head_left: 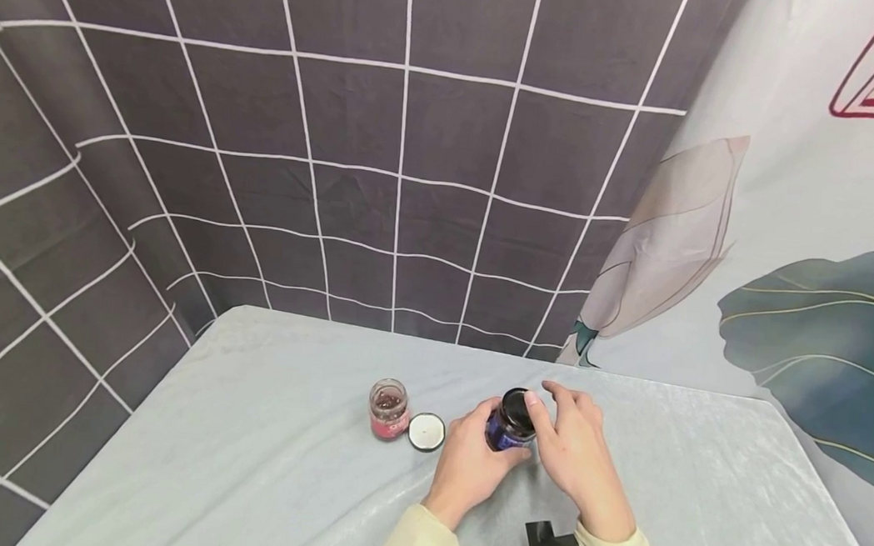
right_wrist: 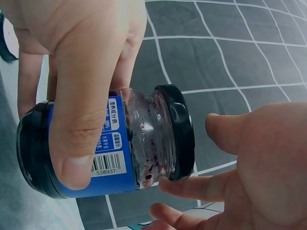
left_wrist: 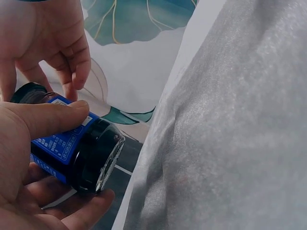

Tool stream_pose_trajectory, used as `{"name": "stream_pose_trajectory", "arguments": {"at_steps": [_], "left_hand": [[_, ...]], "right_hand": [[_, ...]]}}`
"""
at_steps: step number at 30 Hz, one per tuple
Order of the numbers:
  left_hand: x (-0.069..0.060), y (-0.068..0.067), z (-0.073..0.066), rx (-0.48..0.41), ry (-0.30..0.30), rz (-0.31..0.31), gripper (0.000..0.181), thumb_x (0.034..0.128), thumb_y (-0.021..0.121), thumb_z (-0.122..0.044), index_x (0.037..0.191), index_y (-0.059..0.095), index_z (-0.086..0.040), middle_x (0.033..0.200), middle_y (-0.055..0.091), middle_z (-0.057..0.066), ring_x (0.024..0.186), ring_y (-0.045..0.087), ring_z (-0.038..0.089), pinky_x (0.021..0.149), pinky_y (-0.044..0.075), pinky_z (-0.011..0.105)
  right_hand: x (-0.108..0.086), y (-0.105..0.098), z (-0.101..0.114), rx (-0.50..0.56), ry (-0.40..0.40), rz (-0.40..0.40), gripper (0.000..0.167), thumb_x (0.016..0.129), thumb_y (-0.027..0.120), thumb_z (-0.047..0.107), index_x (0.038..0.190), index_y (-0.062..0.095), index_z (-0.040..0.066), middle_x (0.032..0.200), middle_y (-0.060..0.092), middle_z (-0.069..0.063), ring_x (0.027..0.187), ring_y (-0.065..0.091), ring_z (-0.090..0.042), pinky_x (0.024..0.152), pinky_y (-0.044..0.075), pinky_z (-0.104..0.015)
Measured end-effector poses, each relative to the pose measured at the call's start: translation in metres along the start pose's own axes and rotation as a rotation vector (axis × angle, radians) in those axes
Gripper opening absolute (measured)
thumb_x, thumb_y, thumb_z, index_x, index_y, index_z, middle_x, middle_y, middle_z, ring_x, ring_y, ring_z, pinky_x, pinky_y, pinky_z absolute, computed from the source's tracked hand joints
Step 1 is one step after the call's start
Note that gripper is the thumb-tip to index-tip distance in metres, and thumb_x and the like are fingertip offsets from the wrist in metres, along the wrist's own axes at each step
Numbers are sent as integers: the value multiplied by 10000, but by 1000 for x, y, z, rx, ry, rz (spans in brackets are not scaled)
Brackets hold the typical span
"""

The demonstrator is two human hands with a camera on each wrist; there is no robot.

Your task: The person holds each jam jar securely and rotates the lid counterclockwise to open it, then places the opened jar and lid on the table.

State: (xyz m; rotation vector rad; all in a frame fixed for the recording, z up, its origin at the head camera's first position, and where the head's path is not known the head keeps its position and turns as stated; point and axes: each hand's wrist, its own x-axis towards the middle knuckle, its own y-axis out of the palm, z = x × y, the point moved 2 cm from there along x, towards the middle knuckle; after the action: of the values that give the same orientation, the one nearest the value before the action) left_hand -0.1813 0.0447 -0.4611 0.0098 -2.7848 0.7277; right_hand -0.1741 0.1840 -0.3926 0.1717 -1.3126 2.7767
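Note:
My left hand grips a glass jar with a blue label, thumb on one side and fingers round the other. A black lid covers the jar's mouth, and dark contents show through the glass. Spread around that lid is my right hand, its thumb and fingers uncurled. The right wrist view has the right thumb apart from the lid and one fingertip close to its rim; whether that fingertip touches cannot be told. In the left wrist view the jar's base tilts toward the camera.
Left of my hands, an uncapped glass jar with a pink-red label stands on the pale cloth-covered table. Next to it lies a round lid, white inside up. A dark gridded curtain hangs behind, with a leaf-patterned cloth at right.

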Motion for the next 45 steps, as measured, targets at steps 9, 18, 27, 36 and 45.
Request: {"name": "stream_pose_trajectory", "arguments": {"at_steps": [9,18,27,36,45], "left_hand": [[0,-2,1,-5,42,-26,595,689,899,-247,1239,674,-217,1110,721,-53,998,661,95,896,514,321],[-1,0,1,-21,69,-61,577,672,906,-226,1206,687,-209,1094,719,-61,994,663,90,903,509,313],[-1,0,0,-12,61,-68,541,698,892,-239,1198,688,-209,1093,712,-65,998,659,89,903,510,311],[-2,0,0,5,44,-67,541,720,882,-268,1217,685,-183,1117,713,-46,1023,664,110,918,509,316],[-2,0,-1,19,13,-65,590,721,862,-234,1271,669,-142,1178,703,-10,1078,659,157,946,502,340]], "right_hand": [[0,1,1,-1,-17,-24,565,1071,420,395,1387,510,-66,1297,501,-342,1245,413,-501,984,368,-618],[0,4,5,-3,-41,-41,540,1067,450,364,1366,528,-79,1262,516,-336,1207,433,-499,977,367,-606],[0,8,7,3,-33,-21,558,1068,439,381,1384,517,-71,1280,511,-323,1248,426,-481,1006,367,-603],[-1,9,9,-8,-50,-29,536,1065,452,366,1370,534,-67,1253,531,-324,1219,453,-491,984,381,-606],[-1,13,11,-17,-65,-38,533,1061,464,360,1353,545,-78,1233,544,-327,1189,481,-483,967,399,-596]]}}
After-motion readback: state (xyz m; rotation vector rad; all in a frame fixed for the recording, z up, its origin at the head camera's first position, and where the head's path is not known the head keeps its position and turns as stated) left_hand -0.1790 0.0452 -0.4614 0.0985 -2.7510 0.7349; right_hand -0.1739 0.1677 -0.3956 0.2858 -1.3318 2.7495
